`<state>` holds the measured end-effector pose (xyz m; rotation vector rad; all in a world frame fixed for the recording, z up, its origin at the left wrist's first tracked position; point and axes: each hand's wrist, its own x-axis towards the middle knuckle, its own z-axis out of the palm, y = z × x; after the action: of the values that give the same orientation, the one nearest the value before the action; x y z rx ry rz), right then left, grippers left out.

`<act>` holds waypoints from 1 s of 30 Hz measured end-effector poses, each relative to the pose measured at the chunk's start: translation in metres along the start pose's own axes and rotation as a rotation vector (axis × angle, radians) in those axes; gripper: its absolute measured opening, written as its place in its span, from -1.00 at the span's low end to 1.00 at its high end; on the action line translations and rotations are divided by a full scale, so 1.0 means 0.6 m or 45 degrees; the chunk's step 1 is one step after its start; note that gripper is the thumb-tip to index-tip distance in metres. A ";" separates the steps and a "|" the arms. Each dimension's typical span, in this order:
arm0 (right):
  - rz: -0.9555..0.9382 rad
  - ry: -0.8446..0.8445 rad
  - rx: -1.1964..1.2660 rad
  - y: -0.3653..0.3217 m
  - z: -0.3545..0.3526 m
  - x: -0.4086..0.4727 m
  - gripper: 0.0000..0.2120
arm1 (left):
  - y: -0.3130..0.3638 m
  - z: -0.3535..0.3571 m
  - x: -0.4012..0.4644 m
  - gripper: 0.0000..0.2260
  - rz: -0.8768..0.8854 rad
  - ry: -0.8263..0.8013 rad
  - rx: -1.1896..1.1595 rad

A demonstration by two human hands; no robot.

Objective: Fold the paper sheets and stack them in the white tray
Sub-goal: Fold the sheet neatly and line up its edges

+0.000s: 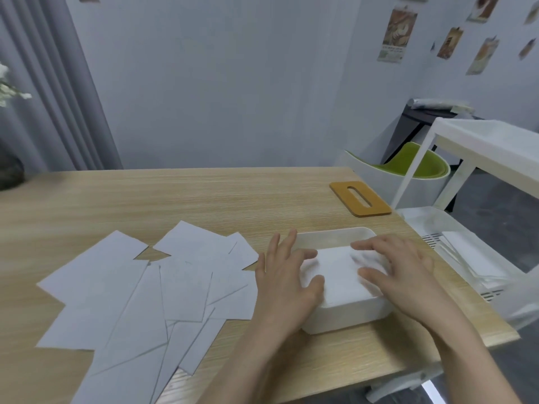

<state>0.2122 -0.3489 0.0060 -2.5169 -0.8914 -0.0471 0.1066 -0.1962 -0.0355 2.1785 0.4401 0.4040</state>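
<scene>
At a pale wooden table (pixel 204 199) set against a grey-blue wall hung with small prints, a person is working over the white tray (pixel 332 237), which is sitting near the table's right edge. Inside the tray, spread fingertips (pixel 310 253) of the left hand (pixel 287 275) are pressing flat on the folded stack (pixel 338 275), while the right hand (pixel 399 263) is laying its own splayed fingers on the stack's right side; both hands are lying open and flat, pinching nothing, apparently to flatten the paper and square it down into the tray. The palms are hovering over the tray's two long rims and the bare forearms are angling in from the near edge of the table. Left of the tray, the unfolded sheets (pixel 151 287) are lying fanned and overlapping, close at hand for the next fold, so much of the job appears to remain. Beyond the tray, an orange slotted board (pixel 360 198) is resting flat near the far corner.
</scene>
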 end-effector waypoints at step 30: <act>-0.380 -0.343 0.407 -0.285 0.300 -0.032 -0.41 | -0.301 -0.241 -0.136 -0.45 -0.576 0.776 0.381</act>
<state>0.0724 -0.1650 -0.0867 -2.1081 -1.2669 0.3208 -0.0589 -0.0299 -0.1068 2.1145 1.3717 0.7825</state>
